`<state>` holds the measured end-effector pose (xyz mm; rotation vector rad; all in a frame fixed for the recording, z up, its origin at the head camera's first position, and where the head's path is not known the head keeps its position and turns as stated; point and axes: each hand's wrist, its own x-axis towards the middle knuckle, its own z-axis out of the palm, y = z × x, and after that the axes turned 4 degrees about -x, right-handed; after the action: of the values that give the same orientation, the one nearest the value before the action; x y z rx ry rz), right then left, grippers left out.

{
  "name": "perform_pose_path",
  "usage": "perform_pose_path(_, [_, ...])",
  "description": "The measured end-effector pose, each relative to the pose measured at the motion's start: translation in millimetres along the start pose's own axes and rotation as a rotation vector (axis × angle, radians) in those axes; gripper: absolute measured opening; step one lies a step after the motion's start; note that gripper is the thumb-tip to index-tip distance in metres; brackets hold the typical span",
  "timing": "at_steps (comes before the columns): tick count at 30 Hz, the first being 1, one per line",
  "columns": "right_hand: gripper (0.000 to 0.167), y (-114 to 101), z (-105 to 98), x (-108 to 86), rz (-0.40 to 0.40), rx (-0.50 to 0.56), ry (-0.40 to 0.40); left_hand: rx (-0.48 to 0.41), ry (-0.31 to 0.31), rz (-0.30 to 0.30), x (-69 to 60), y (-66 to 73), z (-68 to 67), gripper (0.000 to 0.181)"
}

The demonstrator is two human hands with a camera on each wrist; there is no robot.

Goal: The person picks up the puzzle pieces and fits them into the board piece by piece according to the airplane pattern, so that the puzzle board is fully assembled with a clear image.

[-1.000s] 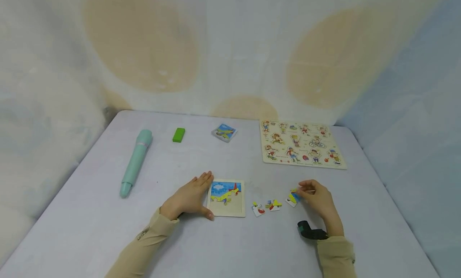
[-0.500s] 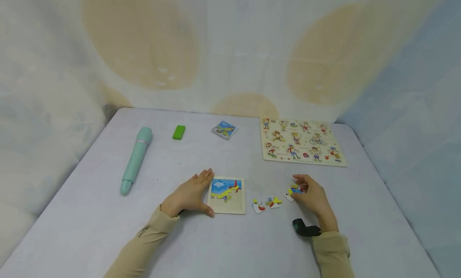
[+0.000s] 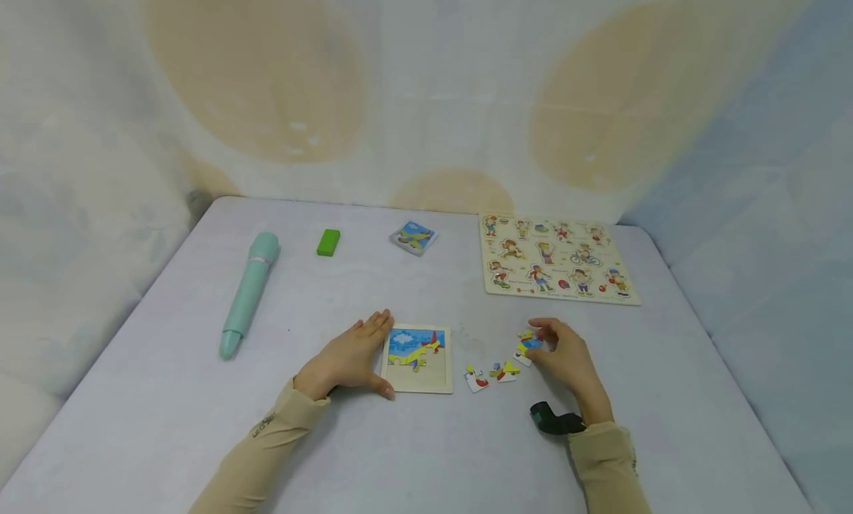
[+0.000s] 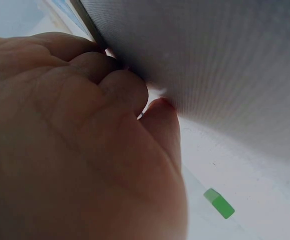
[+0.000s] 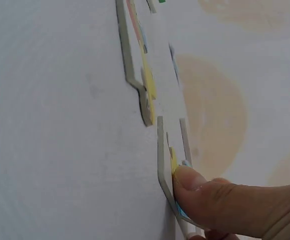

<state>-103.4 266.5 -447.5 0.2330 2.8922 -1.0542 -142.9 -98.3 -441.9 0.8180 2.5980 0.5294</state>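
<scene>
A square wooden puzzle tray (image 3: 418,382) lies flat near the table's middle, its upper half filled with blue, yellow and red airplane pieces. My left hand (image 3: 349,357) rests at its left edge, thumb and fingers spread; the left wrist view shows mostly the palm side. Right of the tray, my right hand (image 3: 566,358) pinches a puzzle piece (image 3: 526,346) with blue, yellow and white on it. In the right wrist view the thumb (image 5: 189,180) presses on it, and the fingers behind are mostly hidden. Two loose puzzle pieces, one red and white (image 3: 476,381), one mostly yellow (image 3: 504,372), lie between hand and tray.
Behind, a large picture board (image 3: 558,261) lies at the right and a small airplane picture (image 3: 415,238) at the middle. A green block (image 3: 328,242) and a mint-green microphone-shaped object (image 3: 249,293) lie at the left. Cloth walls (image 3: 453,92) surround the table.
My right hand has moved left with the puzzle piece, closer to the two loose pieces. The left hand stays at the tray's edge. The head view has shifted slightly.
</scene>
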Motion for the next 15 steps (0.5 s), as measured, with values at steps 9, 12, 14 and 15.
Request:
perform_pose_path(9, [0.057, -4.0, 1.8, 5.0, -0.045, 0.075, -0.012, -0.009, 0.006, 0.003, -1.7, -0.6, -1.3, 0.125])
perform_pose_path(12, [0.052, -4.8, 0.8, 6.2, -0.016, 0.095, -0.018, -0.014, 0.006, 0.004, -1.8, 0.5, -1.7, 0.125])
perform_pose_path(14, [0.048, -4.6, -0.5, 7.9, -0.005, 0.100, -0.017, -0.017, 0.005, 0.002, -1.4, 0.9, -1.3, 0.126])
perform_pose_path(15, [0.046, -4.4, -1.1, 9.1, 0.001, 0.107, -0.020, -0.018, 0.006, 0.001, -1.1, 0.9, -1.1, 0.126])
